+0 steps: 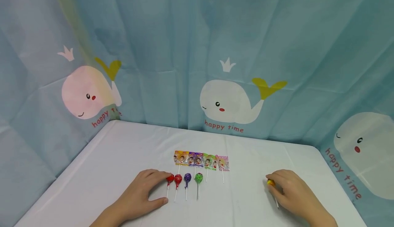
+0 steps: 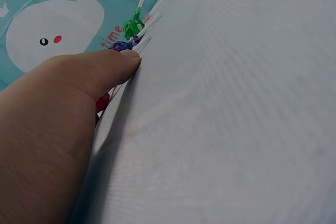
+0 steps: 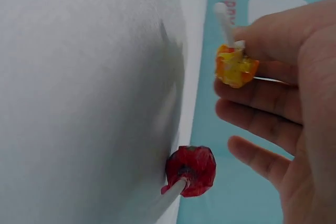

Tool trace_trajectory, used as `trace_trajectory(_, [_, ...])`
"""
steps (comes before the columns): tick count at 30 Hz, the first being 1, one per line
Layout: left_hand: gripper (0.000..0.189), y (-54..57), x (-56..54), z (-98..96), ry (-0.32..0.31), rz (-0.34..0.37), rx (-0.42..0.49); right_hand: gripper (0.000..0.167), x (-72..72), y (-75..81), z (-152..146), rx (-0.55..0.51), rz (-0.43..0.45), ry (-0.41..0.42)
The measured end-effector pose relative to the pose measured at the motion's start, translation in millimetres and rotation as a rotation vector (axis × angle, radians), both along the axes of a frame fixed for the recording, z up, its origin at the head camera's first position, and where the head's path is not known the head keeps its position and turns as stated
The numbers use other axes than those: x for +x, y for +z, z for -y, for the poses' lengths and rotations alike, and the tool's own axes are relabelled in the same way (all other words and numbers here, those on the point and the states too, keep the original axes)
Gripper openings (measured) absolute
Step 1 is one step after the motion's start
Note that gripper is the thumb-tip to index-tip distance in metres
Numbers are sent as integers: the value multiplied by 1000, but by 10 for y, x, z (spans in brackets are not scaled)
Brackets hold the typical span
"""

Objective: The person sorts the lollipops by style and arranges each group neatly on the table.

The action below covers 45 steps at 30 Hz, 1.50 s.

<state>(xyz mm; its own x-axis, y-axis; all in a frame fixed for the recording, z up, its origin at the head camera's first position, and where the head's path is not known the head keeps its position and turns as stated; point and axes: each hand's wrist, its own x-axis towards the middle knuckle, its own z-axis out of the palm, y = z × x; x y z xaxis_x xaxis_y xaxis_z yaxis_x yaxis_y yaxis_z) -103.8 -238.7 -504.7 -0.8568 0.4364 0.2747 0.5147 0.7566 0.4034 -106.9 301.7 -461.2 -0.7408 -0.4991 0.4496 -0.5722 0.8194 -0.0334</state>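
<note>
My right hand pinches a yellow-orange wrapped lollipop by its candy end between thumb and fingers, above the white table. A red lollipop lies near that hand in the right wrist view; in the head view I cannot see it. My left hand rests on the table, its index fingertip touching the leftmost red lollipop and its thumb extended near that stick's end. To its right lie another red lollipop, a purple one and a green one, sticks toward me.
Behind the round lollipops lies a row of flat packets on sticks: orange, purple, green and pink. The white-covered table ends at a blue whale-print curtain at the back and sides.
</note>
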Motion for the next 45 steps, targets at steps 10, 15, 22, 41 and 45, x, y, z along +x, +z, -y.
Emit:
trace_trajectory(10, [66, 1, -13, 15, -15, -14, 18, 26, -131, 88, 204, 7, -18, 74])
trace_trajectory(15, [67, -15, -11, 12, -13, 0, 23, 24, -181, 114, 332, -12, -55, 123])
trace_trajectory(22, [69, -4, -17, 10, 2, 25, 17, 20, -273, 157, 534, -25, -56, 169])
trace_trajectory(41, [67, 25, 4, -5, 3, 22, 8, 19, -430, 175, 1034, -11, 25, 211])
trace_trajectory(45, [66, 19, -2, -3, 5, 22, 13, 19, -443, 190, 1137, -18, 36, 215])
